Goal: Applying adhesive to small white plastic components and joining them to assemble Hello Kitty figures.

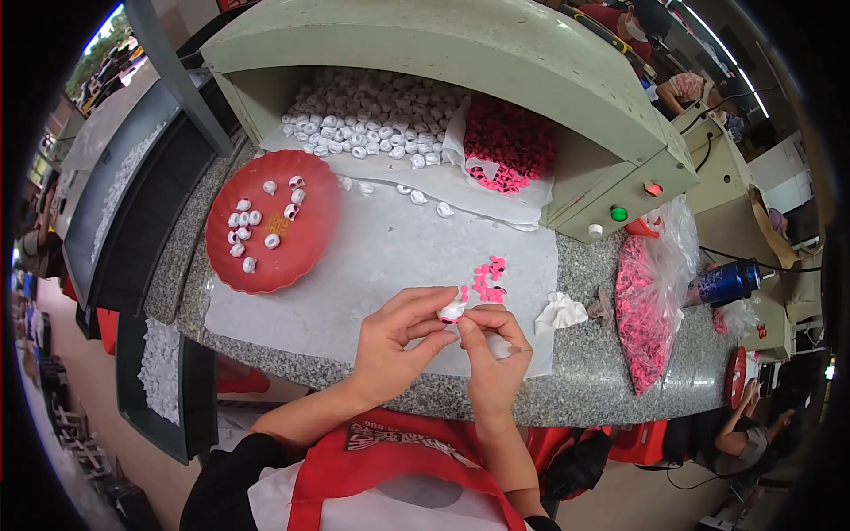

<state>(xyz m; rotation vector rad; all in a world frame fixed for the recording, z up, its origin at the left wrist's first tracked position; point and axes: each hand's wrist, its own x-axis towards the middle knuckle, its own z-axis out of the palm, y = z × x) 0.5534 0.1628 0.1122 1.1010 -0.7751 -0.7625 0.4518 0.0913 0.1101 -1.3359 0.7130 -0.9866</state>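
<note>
Both of my hands meet over the white sheet point(292, 314) near the table's front edge. Between their fingertips is a small white round piece point(452, 311) with a pink and dark patch on its underside. My left hand point(390, 341) pinches it from the left with thumb and fingers. My right hand point(496, 363) touches it from the right, fingers curled. Another white piece point(500, 347) shows within the right hand's curled fingers. Just beyond the fingers lies a loose group of small pink pieces point(487, 281), some with dark spots.
A red scalloped plate point(305, 243) at left bears several white pieces with dark and pink marks. A pale green cabinet point(425, 40) shelters heaped white pieces point(372, 115) and pink ones point(505, 146). At right are a plastic bag of pink pieces point(645, 319), crumpled tissue point(560, 312) and a blue bottle point(726, 281).
</note>
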